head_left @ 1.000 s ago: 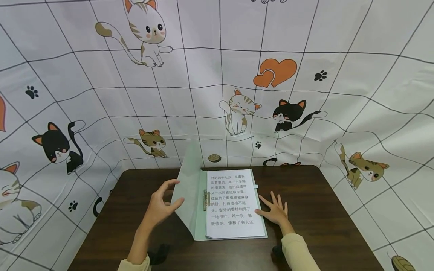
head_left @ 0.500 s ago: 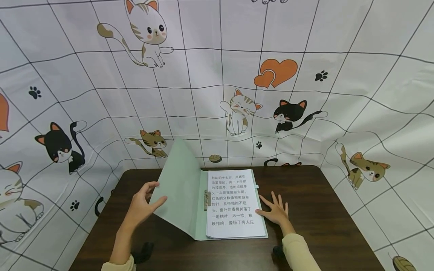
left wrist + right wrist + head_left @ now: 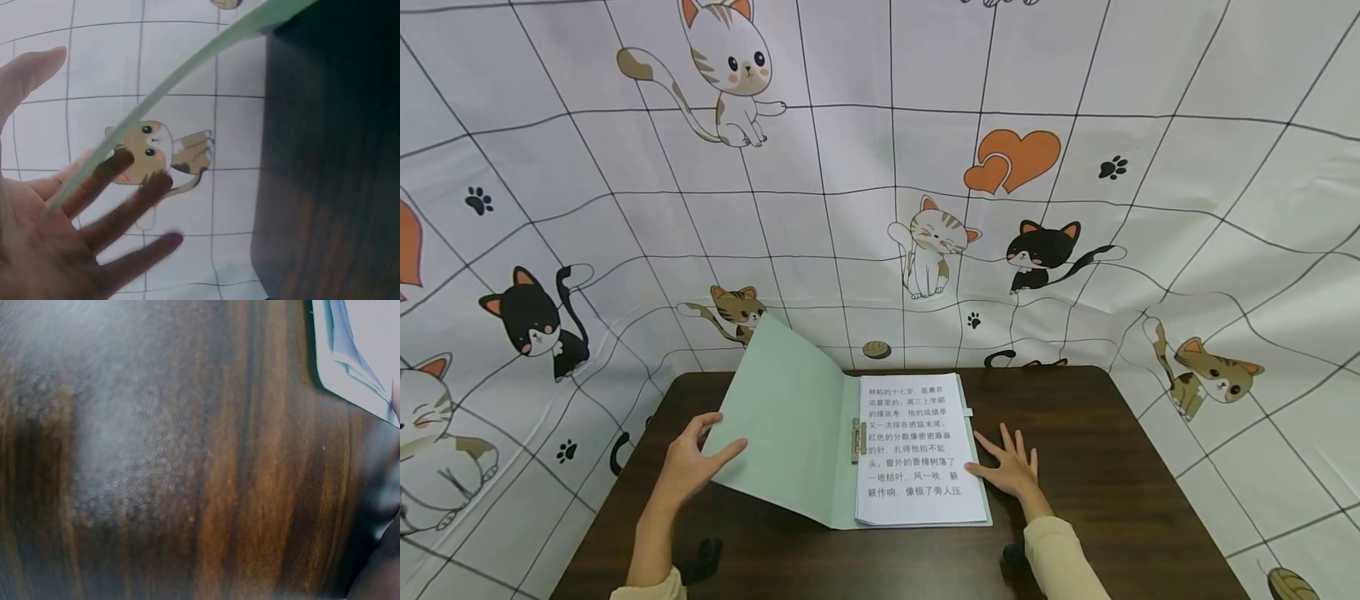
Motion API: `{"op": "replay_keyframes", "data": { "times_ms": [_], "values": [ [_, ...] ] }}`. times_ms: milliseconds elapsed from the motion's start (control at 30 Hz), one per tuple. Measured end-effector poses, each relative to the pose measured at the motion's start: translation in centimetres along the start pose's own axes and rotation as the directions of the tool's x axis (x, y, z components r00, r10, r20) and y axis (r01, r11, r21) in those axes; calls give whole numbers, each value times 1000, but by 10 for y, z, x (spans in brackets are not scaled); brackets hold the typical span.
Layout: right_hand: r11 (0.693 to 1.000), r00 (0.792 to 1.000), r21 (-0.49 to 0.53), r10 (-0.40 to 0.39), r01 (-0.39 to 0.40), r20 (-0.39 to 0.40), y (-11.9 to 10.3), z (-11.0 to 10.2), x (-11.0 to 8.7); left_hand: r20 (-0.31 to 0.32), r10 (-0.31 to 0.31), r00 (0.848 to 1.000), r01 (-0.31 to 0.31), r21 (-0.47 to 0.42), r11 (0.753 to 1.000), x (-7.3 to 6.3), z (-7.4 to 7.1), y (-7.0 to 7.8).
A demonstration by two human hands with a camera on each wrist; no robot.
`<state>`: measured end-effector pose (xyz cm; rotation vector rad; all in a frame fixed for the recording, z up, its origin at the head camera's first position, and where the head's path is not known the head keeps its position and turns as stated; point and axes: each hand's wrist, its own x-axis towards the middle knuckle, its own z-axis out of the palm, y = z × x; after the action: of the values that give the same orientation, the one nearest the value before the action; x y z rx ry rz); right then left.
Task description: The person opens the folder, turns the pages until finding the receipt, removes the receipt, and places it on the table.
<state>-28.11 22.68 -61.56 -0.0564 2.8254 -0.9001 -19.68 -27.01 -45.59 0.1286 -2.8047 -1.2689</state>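
A pale green folder [image 3: 782, 425] lies spread on the table, its front cover tilted up to the left. My left hand [image 3: 683, 467] is at the cover's outer edge, thumb on the inner side and fingers behind. In the left wrist view the cover's edge [image 3: 169, 81] runs against the palm and fingers, which are straight and spread, with the thumb apart. A stack of printed sheets [image 3: 910, 450] sits on the folder's right side, beside a metal clip [image 3: 856, 442] at the spine. My right hand [image 3: 1011, 468] rests with spread fingers, its thumb on the sheets' right edge.
The dark wooden table [image 3: 1097, 500] ends at a white cloth backdrop [image 3: 850, 150] printed with cats and grid lines. A small tab [image 3: 967, 412] sticks out from the folder's right edge. Black wrist gear [image 3: 702, 560] shows under the left forearm.
My left hand has moved left and slightly down, and the cover has swung from nearly upright to leaning further left, showing more of its inner face. The right hand and sheets have stayed put.
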Motion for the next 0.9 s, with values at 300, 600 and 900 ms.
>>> {"op": "replay_keyframes", "data": {
  "times_ms": [300, 600, 900],
  "values": [
    [1000, 1000, -9, 3, -3, 9, -3, -2, -2, -66, -99, 993, 112, 242, 964, -2, 8, -8],
    [1000, 1000, -8, 8, -7, 9, -4, -3, -3, -182, -44, 982, 100, 312, 945, -1, 24, -21],
    [1000, 1000, -13, 12, -11, 15, -1, 0, -1, -207, -67, 976, 138, 354, 925, 3, 37, -39]
  ]
}}
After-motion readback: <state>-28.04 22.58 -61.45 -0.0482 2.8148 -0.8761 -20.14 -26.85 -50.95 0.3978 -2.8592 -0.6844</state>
